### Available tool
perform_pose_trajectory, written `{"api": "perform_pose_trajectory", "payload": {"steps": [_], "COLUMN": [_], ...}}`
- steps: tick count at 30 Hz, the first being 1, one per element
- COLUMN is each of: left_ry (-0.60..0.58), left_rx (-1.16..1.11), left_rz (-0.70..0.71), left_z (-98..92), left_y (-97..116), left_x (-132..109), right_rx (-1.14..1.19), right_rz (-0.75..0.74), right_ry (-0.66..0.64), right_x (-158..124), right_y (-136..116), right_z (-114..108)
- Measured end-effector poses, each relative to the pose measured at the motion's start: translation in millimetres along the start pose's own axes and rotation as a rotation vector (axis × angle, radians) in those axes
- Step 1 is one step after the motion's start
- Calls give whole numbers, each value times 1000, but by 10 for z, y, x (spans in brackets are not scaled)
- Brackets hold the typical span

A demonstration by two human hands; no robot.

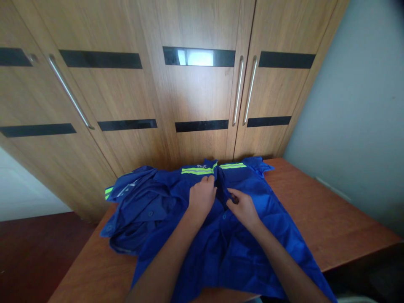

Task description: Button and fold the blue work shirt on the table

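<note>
A blue work shirt (271,227) with yellow-green reflective stripes (198,170) lies spread front-up on a brown wooden table (331,210). My left hand (202,197) rests on the shirt's left front panel, fingers curled onto the cloth at the placket. My right hand (241,206) pinches the edge of the right front panel just beside it, near a button. The two hands are close together at the shirt's centre line. A sleeve (132,210) is bunched up at the left.
Tall wooden wardrobe doors (195,97) with metal bar handles (239,90) stand right behind the table. A pale wall (362,126) runs along the right. Dark red floor (38,252) shows at lower left, beyond the table's edge.
</note>
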State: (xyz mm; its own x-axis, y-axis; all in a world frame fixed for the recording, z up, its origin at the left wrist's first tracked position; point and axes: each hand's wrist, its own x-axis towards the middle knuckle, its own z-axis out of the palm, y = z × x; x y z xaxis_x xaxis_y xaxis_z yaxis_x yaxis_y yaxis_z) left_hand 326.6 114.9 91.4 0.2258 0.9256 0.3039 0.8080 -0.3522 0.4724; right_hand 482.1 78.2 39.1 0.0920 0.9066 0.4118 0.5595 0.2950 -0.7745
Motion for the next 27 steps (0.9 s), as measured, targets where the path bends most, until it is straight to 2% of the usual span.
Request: {"api": "perform_pose_trajectory", "payload": {"steps": [4, 8, 13, 21, 27], "left_ry": [-78, -139, -89, 68, 48], "left_rx": [-168, -401, -572, -492, -414], "left_rz": [55, 87, 43, -1, 83], "left_z": [190, 304, 357, 347, 357], "left_y": [-26, -137, -217, -268, -212], "left_x": [-78, -174, -220, -239, -304], "right_rx": [66, 128, 217, 474, 384], "right_rz": [12, 64, 121, 282, 230], "right_ry": [-65, -64, -64, -91, -89], "right_x": [-47, -91, -93, -113, -127], "right_y": [57, 150, 181, 91, 84], "right_z": [31, 52, 98, 63, 76]}}
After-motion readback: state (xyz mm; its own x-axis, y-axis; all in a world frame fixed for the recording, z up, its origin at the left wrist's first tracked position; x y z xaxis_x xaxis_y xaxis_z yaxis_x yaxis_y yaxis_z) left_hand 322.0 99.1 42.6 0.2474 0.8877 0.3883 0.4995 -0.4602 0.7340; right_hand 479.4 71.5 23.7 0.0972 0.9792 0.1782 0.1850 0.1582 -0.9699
